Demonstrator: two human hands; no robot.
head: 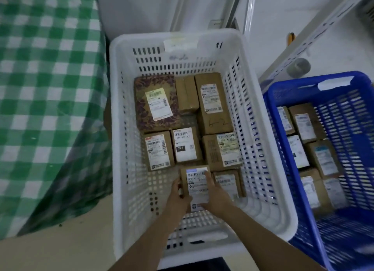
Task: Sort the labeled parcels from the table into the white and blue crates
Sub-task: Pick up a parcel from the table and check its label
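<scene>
Head cam, L grip (179, 198) & R grip (215, 197) holding labeled parcel (197, 182) in white crate (121, 129), next pkg (186, 144) reads 231

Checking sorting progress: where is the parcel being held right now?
Head view, centre of frame: the left hand and right hand hold the parcel inside the white crate, toward its near end, just nearer the person than the box marked 231.

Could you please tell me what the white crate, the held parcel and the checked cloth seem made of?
The white crate: moulded plastic, smooth, by its slotted walls. The held parcel: probably brown cardboard, matte, with a white paper label. The checked cloth: woven fabric, judging by its draped folds.
</scene>
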